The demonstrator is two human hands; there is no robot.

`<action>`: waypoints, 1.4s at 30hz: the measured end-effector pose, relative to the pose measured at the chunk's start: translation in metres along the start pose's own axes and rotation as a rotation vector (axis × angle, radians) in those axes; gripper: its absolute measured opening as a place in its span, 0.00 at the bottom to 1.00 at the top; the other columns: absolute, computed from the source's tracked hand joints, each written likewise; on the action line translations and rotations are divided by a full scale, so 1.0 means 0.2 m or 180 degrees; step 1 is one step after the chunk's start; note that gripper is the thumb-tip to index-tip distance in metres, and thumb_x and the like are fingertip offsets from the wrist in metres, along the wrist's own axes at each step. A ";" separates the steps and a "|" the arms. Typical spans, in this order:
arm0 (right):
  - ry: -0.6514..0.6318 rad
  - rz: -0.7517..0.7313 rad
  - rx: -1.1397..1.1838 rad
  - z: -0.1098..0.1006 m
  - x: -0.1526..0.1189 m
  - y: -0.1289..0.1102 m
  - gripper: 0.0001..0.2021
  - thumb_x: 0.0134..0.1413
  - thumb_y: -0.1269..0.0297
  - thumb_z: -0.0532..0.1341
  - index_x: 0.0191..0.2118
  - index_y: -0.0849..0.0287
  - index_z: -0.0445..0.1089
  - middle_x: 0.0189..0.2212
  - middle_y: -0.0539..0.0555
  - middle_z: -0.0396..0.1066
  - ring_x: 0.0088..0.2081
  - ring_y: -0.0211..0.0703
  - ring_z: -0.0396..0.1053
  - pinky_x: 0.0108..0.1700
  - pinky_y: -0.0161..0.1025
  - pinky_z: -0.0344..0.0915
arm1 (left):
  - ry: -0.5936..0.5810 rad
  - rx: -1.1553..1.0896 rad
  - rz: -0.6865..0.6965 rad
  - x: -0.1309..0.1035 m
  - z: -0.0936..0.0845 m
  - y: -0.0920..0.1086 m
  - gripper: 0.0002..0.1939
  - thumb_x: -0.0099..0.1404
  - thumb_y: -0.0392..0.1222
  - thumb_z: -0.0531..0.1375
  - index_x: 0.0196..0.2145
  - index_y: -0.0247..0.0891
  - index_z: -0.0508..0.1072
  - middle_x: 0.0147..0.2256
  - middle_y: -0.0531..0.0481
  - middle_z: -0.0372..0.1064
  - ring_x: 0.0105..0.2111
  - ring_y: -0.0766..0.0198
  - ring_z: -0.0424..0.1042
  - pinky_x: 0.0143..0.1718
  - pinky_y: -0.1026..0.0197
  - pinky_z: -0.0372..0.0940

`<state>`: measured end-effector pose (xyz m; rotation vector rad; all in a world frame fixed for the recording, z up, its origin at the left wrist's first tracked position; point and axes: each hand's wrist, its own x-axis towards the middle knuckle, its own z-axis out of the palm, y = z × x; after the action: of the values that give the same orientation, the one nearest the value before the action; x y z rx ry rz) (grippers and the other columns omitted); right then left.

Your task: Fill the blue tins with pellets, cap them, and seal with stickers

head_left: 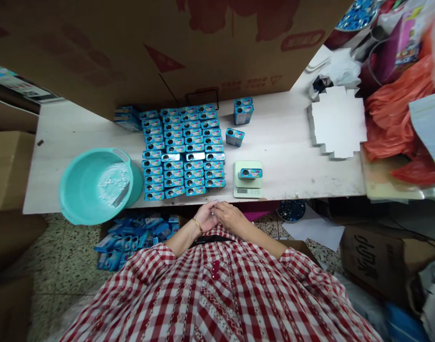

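Observation:
My left hand (206,217) and my right hand (229,217) meet in front of my waist, just off the table's front edge. Their fingers are curled together; whether something small lies between them is hidden. Beyond them, rows of blue tins (193,165) stand packed side by side on the white table (288,142). Right of the rows, a single blue tin (250,173) rests on a pale green scale (248,185). Another tin (235,137) stands behind it, with stacked tins (243,111) farther back.
A turquoise basin (78,185) with white pieces and a flat tool sits at the left. Behind the tins rises a large cardboard box (132,57). White cut card (338,121) and orange bags (395,109) lie right. Blue packs (118,249) fill a box below.

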<state>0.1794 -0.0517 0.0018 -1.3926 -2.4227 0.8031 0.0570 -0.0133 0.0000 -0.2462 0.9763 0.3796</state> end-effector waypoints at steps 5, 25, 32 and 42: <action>0.0390 -0.0201 0.0111 -0.04 -0.03 0.01 0.10 0.57 0.68 0.54 0.42 0.60 0.69 0.38 0.57 0.69 0.39 0.43 0.65 0.39 0.40 0.66 | 0.0020 -0.0010 0.0004 0.00 0.02 0.01 0.15 0.65 0.34 0.50 0.24 0.30 0.69 0.19 0.50 0.66 0.17 0.72 0.65 0.24 0.68 0.64; 0.0886 0.0071 -0.1140 -0.54 -0.01 0.30 0.19 0.55 0.70 0.52 0.53 0.53 0.63 0.47 0.56 0.67 0.49 0.48 0.60 0.53 0.46 0.54 | -0.0325 -0.0632 0.0607 0.21 0.28 0.14 0.15 0.65 0.40 0.50 0.36 0.28 0.72 0.25 0.44 0.70 0.26 0.65 0.69 0.36 0.60 0.64; 0.0521 -0.0302 -0.2063 -0.55 0.00 0.20 0.18 0.58 0.69 0.50 0.53 0.49 0.64 0.45 0.55 0.69 0.48 0.48 0.60 0.51 0.46 0.52 | -0.0588 -0.0606 0.0546 0.27 0.34 0.15 0.15 0.65 0.39 0.49 0.32 0.30 0.73 0.22 0.47 0.69 0.23 0.66 0.66 0.32 0.63 0.61; 0.0862 0.0540 -0.0903 -0.53 -0.08 0.31 0.19 0.54 0.68 0.52 0.52 0.53 0.63 0.46 0.56 0.68 0.47 0.50 0.60 0.49 0.48 0.55 | -0.0267 -0.0710 0.0588 0.25 0.35 0.13 0.12 0.63 0.34 0.52 0.23 0.31 0.69 0.20 0.47 0.68 0.24 0.66 0.68 0.33 0.61 0.65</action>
<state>0.2805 -0.0042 0.0555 -1.7029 -2.2933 0.2826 0.1238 0.0467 -0.0061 -0.3404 0.8767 0.6646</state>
